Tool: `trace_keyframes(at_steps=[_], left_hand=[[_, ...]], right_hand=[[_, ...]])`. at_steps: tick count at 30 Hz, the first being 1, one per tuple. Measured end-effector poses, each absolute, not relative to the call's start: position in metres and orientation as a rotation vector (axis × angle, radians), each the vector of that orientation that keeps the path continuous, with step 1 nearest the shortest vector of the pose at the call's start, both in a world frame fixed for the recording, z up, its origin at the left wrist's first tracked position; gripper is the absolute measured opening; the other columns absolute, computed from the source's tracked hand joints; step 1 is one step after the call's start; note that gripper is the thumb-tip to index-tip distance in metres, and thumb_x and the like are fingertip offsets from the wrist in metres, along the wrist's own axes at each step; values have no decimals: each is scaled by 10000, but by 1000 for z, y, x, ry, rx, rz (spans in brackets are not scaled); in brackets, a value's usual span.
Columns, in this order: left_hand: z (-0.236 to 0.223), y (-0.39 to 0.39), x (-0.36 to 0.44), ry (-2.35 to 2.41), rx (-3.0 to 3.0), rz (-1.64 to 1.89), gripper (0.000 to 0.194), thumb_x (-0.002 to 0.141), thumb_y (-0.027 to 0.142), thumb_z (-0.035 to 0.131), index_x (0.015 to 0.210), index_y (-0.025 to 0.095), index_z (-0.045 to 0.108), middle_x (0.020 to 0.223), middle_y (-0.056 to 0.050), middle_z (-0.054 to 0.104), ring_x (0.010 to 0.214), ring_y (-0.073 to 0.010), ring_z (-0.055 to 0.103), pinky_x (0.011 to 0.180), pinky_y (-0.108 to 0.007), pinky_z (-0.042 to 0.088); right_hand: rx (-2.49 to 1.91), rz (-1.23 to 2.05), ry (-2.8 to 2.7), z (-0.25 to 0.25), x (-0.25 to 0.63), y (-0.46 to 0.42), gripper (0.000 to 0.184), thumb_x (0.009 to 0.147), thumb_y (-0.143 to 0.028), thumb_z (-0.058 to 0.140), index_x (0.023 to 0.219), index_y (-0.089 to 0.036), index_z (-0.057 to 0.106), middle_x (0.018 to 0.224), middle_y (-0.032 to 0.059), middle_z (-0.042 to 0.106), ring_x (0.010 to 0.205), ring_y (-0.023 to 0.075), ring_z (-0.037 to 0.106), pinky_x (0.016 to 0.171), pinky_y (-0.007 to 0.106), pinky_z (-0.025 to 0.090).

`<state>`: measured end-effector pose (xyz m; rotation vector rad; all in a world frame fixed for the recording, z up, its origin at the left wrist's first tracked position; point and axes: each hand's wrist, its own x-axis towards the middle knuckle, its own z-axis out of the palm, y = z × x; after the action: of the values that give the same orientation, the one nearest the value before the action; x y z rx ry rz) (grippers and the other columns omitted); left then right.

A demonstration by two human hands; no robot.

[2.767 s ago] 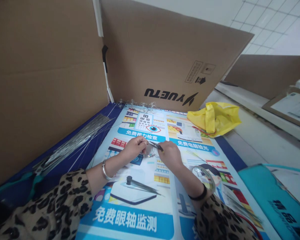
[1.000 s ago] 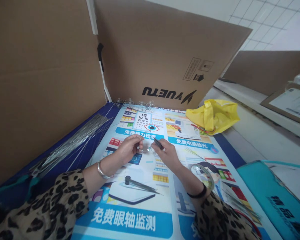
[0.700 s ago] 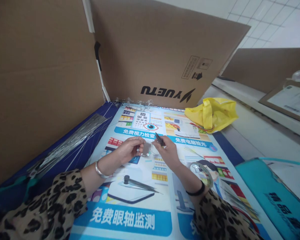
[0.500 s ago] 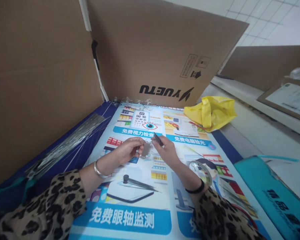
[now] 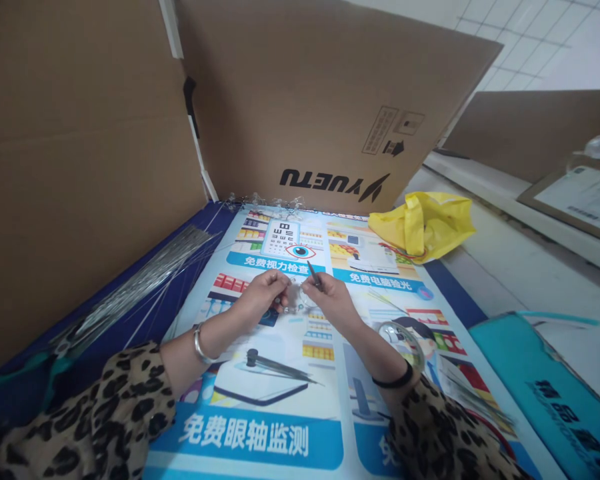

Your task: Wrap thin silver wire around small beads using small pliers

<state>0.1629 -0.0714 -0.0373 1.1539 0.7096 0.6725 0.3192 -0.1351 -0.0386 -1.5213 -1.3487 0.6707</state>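
My left hand (image 5: 266,295) is closed, its thumb and fingertips pinching a small piece of thin wire with clear beads (image 5: 298,305). Facing it, my right hand (image 5: 333,300) grips a dark, slim pointed tool (image 5: 312,272) whose tip sticks out past the fingers. The right thumb and forefinger also meet close to the beaded wire; whether they pinch it, I cannot tell. Both hands are just above the printed poster (image 5: 320,373). Below them lies a bundle of dark thin strands (image 5: 285,370).
At left lie a bundle of silvery wires (image 5: 150,277) and teal-handled pliers (image 5: 60,353). Clear beaded wire pieces (image 5: 285,205) rest against the cardboard panel (image 5: 320,100). To the right are a yellow bag (image 5: 430,227), a round clear container (image 5: 400,337) and a teal box (image 5: 540,380).
My hands stay close together, with slight finger movement. The beaded wire between them has shifted and turned a little, and the dark tool's tip points slightly more upright.
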Motion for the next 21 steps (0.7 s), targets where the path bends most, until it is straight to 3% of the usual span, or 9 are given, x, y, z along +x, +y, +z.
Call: trace_keyframes(at_steps=[14, 18, 21], left_hand=[[-36, -64, 158, 583, 1187, 598, 220, 783, 377, 574, 836, 166, 538, 617, 19, 571, 514, -113, 579, 519, -224, 441], [-36, -64, 157, 526, 1323, 586, 225, 760, 363, 613, 757, 143, 570, 659, -2, 597, 581, -104, 578, 573, -215, 441], [-37, -64, 156, 515, 1400, 528, 233, 724, 352, 652, 709, 140, 557, 600, 8, 585, 527, -83, 529, 521, -197, 407]], right_hand=[[-1419, 903, -1291, -28, 317, -137, 139, 704, -307, 599, 722, -183, 539, 649, -38, 507, 594, 96, 430, 584, 240, 356], [-1353, 1039, -1320, -28, 314, -139, 161, 692, -320, 621, 735, -184, 546, 659, -33, 536, 612, 105, 470, 619, 255, 384], [-1329, 1101, -1314, -29, 312, -139, 176, 692, -327, 627, 754, -178, 557, 659, -23, 562, 627, 118, 504, 643, 273, 400]])
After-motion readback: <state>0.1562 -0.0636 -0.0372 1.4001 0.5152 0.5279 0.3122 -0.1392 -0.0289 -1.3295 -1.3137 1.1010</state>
